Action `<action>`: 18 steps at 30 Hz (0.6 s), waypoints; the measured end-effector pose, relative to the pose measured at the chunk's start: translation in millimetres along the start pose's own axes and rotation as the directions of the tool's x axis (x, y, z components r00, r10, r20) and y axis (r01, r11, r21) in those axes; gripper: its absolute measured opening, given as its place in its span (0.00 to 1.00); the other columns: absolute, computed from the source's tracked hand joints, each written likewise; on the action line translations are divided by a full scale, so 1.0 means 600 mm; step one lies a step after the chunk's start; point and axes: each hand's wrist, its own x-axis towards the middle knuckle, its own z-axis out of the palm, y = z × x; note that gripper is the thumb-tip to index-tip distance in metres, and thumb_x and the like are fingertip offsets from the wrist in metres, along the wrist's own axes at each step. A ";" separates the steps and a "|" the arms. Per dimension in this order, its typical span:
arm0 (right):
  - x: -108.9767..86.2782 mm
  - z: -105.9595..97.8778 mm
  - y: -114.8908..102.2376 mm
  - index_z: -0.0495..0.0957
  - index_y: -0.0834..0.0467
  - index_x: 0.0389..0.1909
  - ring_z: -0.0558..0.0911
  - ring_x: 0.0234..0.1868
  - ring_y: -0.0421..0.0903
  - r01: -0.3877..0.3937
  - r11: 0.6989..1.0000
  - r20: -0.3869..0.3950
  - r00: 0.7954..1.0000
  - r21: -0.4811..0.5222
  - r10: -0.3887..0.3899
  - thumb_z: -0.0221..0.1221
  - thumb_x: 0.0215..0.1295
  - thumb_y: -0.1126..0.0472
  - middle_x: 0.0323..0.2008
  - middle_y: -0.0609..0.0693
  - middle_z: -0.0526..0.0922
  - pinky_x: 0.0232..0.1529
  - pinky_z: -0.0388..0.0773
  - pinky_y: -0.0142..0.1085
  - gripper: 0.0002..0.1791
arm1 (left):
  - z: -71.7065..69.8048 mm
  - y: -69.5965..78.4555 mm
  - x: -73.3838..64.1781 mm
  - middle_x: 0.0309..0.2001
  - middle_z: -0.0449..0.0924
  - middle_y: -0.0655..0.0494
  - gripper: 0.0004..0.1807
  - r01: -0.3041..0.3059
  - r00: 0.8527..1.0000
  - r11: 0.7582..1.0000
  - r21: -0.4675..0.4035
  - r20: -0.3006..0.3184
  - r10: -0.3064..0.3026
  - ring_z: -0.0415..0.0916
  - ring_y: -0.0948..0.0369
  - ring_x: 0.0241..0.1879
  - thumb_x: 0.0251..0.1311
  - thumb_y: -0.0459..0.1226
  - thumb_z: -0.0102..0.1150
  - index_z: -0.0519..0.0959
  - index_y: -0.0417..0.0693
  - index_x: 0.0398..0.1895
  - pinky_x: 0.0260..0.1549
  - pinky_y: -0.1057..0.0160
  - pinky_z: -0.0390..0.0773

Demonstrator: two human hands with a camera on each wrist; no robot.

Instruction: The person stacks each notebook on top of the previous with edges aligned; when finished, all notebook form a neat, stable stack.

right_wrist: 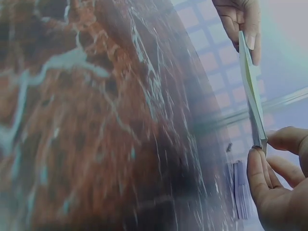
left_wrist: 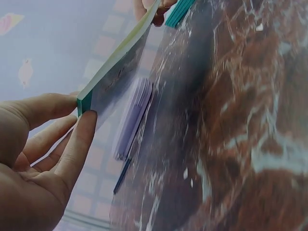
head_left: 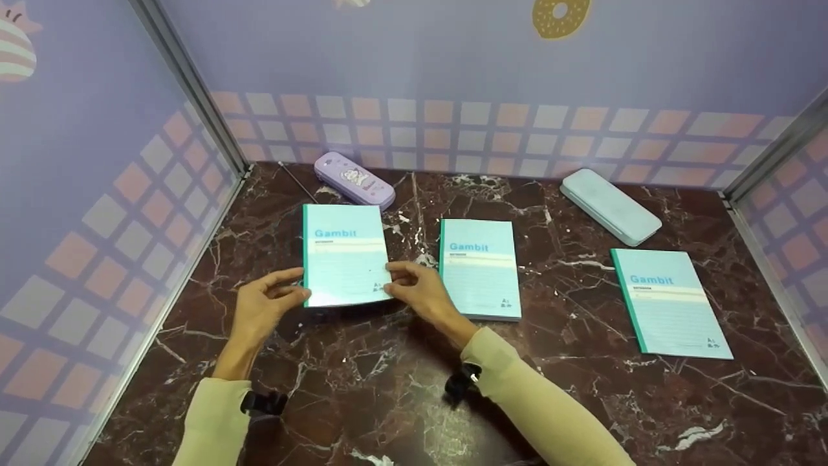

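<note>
A light-blue Gambit notebook with a green spine is held off the table between both hands. My left hand pinches its spine edge, thumb on one face and fingers on the other, plainly seen in the left wrist view. Along the opposite edge, my right hand pinches the lower right part. In the right wrist view the notebook appears edge-on, its pages slightly parted. Just right of the right hand lies a stack of matching notebooks; its green spines show in the left wrist view.
Behind the held notebook lies a purple pencil case, with a thin dark stick beside it. A pale blue case lies at the back right, and another Gambit notebook in front of it. Patterned walls enclose the marble table.
</note>
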 end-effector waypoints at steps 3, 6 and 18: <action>-0.009 -0.018 -0.003 0.82 0.68 0.61 0.85 0.48 0.52 -0.005 1.000 -0.012 1.000 0.014 0.005 0.70 0.65 0.72 0.48 0.60 0.86 0.51 0.86 0.36 0.23 | 0.017 0.002 0.006 0.43 0.89 0.38 0.22 -0.024 1.000 0.999 -0.022 0.004 0.024 0.88 0.64 0.39 0.63 0.26 0.73 0.84 0.34 0.61 0.44 0.67 0.86; -0.019 -0.038 -0.004 0.82 0.69 0.61 0.85 0.49 0.53 0.006 1.000 -0.026 1.000 0.006 -0.006 0.70 0.66 0.72 0.49 0.60 0.86 0.51 0.86 0.37 0.22 | 0.036 0.005 0.011 0.42 0.89 0.38 0.21 -0.051 0.999 0.998 -0.035 0.012 0.051 0.88 0.63 0.38 0.62 0.25 0.73 0.85 0.34 0.59 0.41 0.67 0.86; -0.062 -0.114 0.005 0.83 0.69 0.61 0.85 0.49 0.56 0.073 0.995 -0.108 0.991 -0.066 -0.080 0.69 0.68 0.70 0.49 0.60 0.87 0.52 0.85 0.37 0.21 | 0.112 0.017 0.021 0.42 0.90 0.43 0.23 -0.084 0.994 0.996 -0.026 0.070 0.086 0.87 0.53 0.42 0.60 0.27 0.77 0.86 0.38 0.59 0.42 0.67 0.85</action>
